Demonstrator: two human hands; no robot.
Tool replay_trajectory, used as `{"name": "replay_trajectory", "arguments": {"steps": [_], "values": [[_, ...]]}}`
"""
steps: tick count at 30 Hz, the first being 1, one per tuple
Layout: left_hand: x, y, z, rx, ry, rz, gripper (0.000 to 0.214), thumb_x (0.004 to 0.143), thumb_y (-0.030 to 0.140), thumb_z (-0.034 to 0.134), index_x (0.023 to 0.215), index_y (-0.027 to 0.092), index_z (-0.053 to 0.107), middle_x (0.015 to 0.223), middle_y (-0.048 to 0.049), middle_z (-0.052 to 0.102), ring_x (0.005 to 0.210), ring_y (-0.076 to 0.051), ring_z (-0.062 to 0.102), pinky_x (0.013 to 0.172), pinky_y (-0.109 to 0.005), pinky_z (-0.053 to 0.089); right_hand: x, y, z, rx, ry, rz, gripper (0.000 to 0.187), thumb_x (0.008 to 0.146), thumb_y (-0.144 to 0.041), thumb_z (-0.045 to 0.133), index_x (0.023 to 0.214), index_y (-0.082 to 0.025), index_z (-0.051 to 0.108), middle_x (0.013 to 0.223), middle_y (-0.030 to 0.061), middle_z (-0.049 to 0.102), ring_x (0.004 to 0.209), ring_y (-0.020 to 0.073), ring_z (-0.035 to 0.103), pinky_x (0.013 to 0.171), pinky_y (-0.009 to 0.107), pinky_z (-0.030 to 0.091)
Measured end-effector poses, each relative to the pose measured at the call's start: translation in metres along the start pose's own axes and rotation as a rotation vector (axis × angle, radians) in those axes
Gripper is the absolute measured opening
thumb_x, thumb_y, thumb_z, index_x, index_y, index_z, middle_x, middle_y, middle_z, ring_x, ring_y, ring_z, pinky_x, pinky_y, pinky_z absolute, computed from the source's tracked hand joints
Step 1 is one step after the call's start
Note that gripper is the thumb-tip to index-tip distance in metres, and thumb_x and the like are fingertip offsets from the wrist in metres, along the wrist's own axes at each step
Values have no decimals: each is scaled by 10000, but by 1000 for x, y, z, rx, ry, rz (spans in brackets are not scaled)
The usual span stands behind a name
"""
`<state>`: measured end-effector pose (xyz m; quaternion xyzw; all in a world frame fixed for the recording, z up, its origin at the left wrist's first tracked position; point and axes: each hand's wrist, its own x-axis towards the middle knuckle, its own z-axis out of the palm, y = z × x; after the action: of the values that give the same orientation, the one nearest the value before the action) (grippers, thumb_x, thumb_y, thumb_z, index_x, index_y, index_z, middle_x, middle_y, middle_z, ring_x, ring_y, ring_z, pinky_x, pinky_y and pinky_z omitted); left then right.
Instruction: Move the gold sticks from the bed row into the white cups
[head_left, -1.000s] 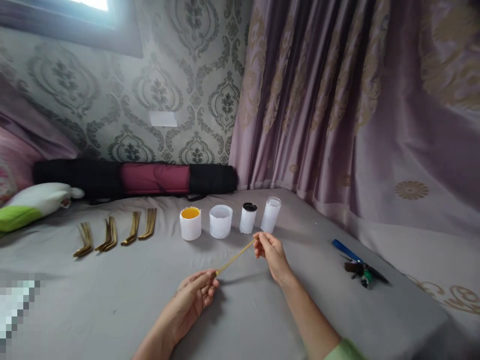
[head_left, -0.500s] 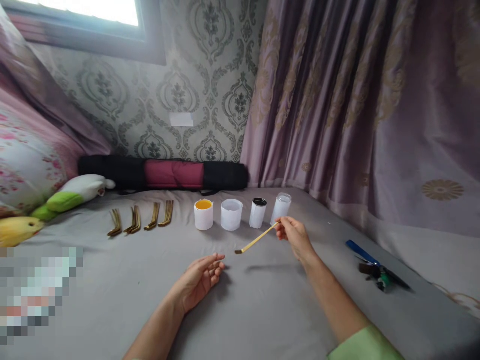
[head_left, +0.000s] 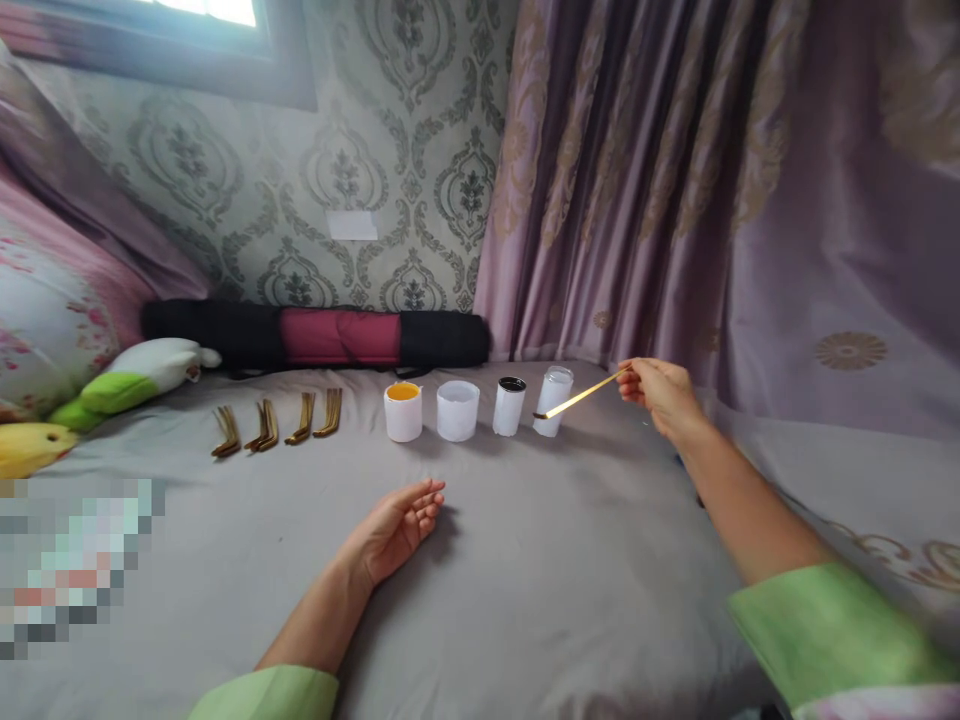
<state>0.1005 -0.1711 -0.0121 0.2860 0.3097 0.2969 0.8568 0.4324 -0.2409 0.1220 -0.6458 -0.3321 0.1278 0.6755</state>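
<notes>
My right hand [head_left: 660, 397], at the right, pinches the end of a thin yellow stick [head_left: 585, 398]. The stick slants down to the left, and its dark brown tip appears in front of the tall clear jar [head_left: 553, 405]; I cannot tell whether they touch. My left hand [head_left: 401, 525] is open near the middle of the grey sheet, fingers loosely curled and holding nothing. Beyond it stand a white tub with orange-yellow contents [head_left: 403, 420], a translucent white tub [head_left: 457, 418] and a narrow white container with a dark top [head_left: 510, 412].
Several bundles of bent brown sticks [head_left: 262, 428] lie in a row at the left. A black and maroon roll [head_left: 337, 337] lies along the wall. Plush toys [head_left: 142, 375] rest at the far left, and a purple curtain [head_left: 637, 200] hangs at the right.
My right hand has moved right and away from me with the stick, so its tip now appears before the tall jar. My left hand stays about where it was. The view has shifted slightly.
</notes>
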Motion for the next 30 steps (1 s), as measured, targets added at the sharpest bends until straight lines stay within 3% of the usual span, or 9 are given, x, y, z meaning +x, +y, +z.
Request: {"name": "replay_trajectory", "arguments": {"steps": [6, 13, 24, 30], "values": [[2, -2, -3, -6, -17, -5, 181, 725, 139, 570, 889, 69, 540, 701, -53, 575, 530, -47, 526, 469, -133, 457, 17, -23, -17, -66, 91, -55, 117, 708, -121, 457, 650, -137, 558, 501, 4, 545, 369, 56, 468, 366, 176, 402], [0, -2, -2, -14, -7, -9, 163, 721, 111, 563, 875, 63, 546, 708, -58, 562, 523, -53, 522, 441, -140, 454, 36, -33, -24, -157, 142, -96, 116, 694, -108, 463, 647, -126, 568, 516, 19, 562, 375, 72, 499, 361, 186, 404], [-2, -1, 2, -1, -3, -24, 135, 735, 96, 541, 862, 50, 544, 695, -45, 554, 506, -35, 504, 436, -127, 442, 66, -46, -6, -356, 199, -177, 145, 721, -141, 457, 653, -102, 579, 527, 55, 576, 395, 100, 527, 394, 234, 451], [-5, -2, 3, -40, 13, -27, 145, 740, 95, 533, 879, 57, 548, 704, -45, 550, 515, -38, 501, 431, -134, 438, 85, -48, 5, -463, 167, -247, 182, 748, -183, 447, 679, -94, 589, 492, 57, 563, 415, 99, 526, 426, 225, 460]]}}
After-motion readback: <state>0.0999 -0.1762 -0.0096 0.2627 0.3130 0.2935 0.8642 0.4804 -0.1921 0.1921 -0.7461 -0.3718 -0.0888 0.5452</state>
